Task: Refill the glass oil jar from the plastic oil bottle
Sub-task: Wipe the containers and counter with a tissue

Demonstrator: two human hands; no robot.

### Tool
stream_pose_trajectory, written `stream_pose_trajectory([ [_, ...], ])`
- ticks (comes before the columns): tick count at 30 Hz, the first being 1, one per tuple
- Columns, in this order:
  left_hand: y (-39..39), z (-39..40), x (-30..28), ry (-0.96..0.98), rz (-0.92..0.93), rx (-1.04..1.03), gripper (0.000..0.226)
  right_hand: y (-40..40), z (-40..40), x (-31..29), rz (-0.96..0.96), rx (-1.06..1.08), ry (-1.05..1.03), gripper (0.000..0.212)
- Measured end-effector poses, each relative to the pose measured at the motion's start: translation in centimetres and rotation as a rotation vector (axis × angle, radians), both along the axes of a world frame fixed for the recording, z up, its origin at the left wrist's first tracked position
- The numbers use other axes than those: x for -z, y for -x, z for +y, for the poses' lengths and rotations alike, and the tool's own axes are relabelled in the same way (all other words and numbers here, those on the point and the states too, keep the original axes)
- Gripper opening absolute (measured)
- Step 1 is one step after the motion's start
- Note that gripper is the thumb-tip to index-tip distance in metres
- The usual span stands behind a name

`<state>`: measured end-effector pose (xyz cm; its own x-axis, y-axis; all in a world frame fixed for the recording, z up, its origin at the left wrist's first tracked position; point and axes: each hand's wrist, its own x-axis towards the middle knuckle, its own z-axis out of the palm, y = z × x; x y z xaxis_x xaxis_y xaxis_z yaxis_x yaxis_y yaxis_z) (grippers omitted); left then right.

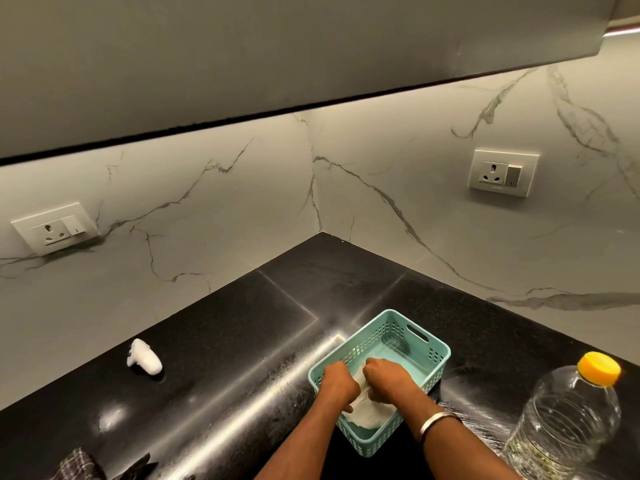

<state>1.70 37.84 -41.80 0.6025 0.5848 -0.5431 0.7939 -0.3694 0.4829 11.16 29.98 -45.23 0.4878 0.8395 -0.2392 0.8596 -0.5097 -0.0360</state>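
Observation:
The clear plastic oil bottle [568, 417] with a yellow cap stands at the right on the black counter, nearly empty. No glass jar is visible. Both hands are inside a teal plastic basket [426, 344]. My left hand [339, 382] and my right hand [384, 379] grip a white crumpled cloth or paper [367, 412] that lies in the basket's near end. A metal bangle is on my right wrist.
A crumpled white wad [143, 356] lies on the counter [242, 341] to the left. A dark checked cloth [81, 464] sits at the bottom left edge. Marble walls meet in a corner behind, each with a wall socket [52, 228] [502, 173]. A cabinet hangs overhead.

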Motion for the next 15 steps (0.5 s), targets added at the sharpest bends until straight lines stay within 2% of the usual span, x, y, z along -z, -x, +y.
stream_pose_trajectory([
  [7,0.3,-0.3,-0.8,-0.048,-0.017,0.005,0.035,-0.6,-1.4,-1.9,0.121,0.007,-0.099,0.016],
  [11,0.6,-0.8,-1.1,-0.093,-0.19,-0.092,0.042,-1.1,-2.4,-3.0,0.171,0.005,-0.221,0.003],
  [13,0.5,-0.7,-0.6,-0.096,-0.285,-0.081,0.047,-1.3,-2.8,-3.3,0.199,-0.001,-0.274,0.003],
  [15,0.4,-0.7,-0.6,-0.113,-0.344,-0.044,0.036,-1.3,-3.3,-3.3,0.205,-0.017,-0.299,0.007],
])
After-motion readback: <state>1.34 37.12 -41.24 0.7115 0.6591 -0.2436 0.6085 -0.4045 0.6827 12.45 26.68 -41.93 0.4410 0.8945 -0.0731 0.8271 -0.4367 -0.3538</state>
